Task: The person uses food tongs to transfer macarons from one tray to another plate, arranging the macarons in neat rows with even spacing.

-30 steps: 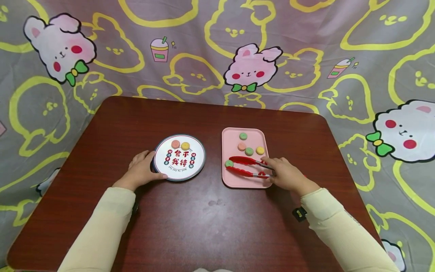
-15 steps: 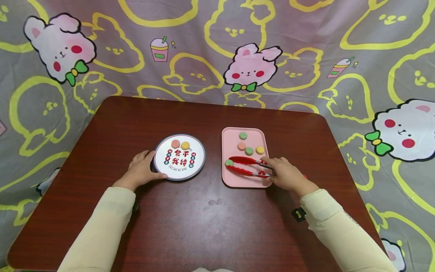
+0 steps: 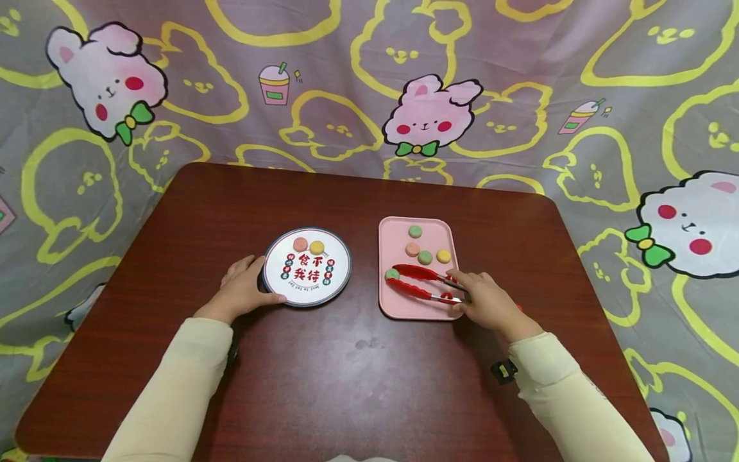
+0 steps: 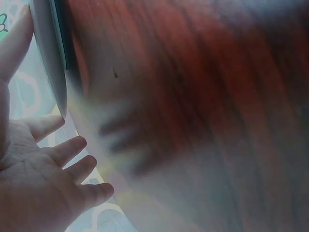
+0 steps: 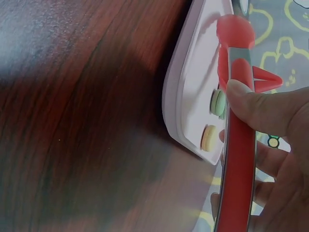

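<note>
My left hand point(image 3: 242, 289) rests at the near left rim of a round white plate point(image 3: 335, 260) with red Chinese characters. Its thumb lies on the rim; in the left wrist view the fingers are spread and fairly straight. On the plate sit a pink macaron point(image 3: 300, 244) and a yellow macaron point(image 3: 317, 248). My right hand point(image 3: 491, 301) grips red-tipped tongs point(image 3: 417, 273) over a pink tray point(image 3: 398, 308). The tong tips stand on either side of a green macaron point(image 3: 392, 274) near the tray's left edge. In the right wrist view, the thumb presses the tongs' red handle point(image 5: 239, 164).
Farther back on the tray lie another green macaron point(image 3: 415, 231), a pink macaron point(image 3: 412, 249), a third green macaron point(image 3: 424, 257) and a yellow macaron point(image 3: 443, 256). A dark red-brown table point(image 3: 346, 385) carries everything. A patterned cloth point(image 3: 340, 77) hangs behind it.
The tong tips and the green macaron between them have shifted very slightly toward the tray's far side. The head view has drifted a little. My left hand and the plate stay put.
</note>
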`<state>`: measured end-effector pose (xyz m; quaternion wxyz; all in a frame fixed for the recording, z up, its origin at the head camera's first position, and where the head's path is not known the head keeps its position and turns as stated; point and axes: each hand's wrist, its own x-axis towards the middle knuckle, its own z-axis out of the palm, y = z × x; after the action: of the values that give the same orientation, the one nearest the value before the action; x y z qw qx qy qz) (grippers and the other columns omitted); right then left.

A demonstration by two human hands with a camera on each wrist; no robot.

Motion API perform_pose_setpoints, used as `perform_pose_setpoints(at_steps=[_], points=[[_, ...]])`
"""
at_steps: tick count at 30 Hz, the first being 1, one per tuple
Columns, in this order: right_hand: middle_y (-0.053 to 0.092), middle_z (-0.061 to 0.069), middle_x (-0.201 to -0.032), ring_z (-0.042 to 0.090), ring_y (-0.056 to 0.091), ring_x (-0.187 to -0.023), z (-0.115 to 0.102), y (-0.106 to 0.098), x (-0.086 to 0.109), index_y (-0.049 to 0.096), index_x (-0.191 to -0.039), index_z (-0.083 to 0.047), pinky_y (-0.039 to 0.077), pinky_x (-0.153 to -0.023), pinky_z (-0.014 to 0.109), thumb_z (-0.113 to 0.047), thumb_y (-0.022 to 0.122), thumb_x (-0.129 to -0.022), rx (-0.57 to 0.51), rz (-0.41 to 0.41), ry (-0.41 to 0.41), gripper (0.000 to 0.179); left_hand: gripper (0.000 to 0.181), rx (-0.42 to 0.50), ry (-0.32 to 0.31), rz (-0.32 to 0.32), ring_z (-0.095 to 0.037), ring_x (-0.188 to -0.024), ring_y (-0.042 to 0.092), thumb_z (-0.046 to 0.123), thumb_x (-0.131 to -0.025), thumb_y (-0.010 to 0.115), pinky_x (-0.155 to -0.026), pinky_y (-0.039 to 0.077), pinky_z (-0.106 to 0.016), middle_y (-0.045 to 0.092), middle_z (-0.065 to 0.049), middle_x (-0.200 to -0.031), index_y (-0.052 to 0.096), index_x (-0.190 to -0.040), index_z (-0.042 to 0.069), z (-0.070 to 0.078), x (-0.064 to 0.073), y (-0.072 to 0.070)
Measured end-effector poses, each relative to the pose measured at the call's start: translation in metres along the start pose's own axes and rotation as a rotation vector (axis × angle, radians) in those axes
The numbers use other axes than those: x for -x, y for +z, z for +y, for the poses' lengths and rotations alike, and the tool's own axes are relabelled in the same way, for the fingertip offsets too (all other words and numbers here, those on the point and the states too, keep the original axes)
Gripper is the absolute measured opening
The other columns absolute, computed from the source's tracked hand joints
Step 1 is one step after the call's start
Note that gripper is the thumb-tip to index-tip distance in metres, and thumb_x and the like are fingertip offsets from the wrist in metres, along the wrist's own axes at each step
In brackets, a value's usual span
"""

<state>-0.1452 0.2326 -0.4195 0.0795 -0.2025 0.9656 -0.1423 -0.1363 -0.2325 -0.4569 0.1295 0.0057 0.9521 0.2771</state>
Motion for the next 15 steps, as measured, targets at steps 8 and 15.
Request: perform_pose_setpoints(at_steps=[8, 15], points=[[0.061, 0.024, -0.122, 0.040, 0.050, -0.108, -0.003, -0.002, -0.002, 0.049, -0.139, -0.003, 0.046, -0.087, 0.056, -0.009, 0.074, -0.079, -0.016, 0.000, 0.025, 0.065, 0.103, -0.004, -0.015, -0.009, -0.055, -0.137, 0.012, 0.044, -0.074, 0.080, -0.107, 0.013, -0.067, 0.019, -0.037, -0.149, 0.026, -0.149, -0.002, -0.003, 0.003, 0.001], [0.060, 0.024, -0.123, 0.039, 0.049, -0.106, -0.005, -0.010, -0.006, 0.045, -0.142, -0.005, 0.049, -0.083, 0.055, -0.009, 0.075, -0.080, -0.035, 0.007, 0.044, 0.069, 0.105, 0.002, -0.015, -0.015, -0.054, -0.138, 0.010, 0.046, -0.074, 0.080, -0.108, 0.011, -0.067, 0.017, -0.037, -0.150, 0.025, -0.150, -0.001, 0.000, 0.000, 0.000]])
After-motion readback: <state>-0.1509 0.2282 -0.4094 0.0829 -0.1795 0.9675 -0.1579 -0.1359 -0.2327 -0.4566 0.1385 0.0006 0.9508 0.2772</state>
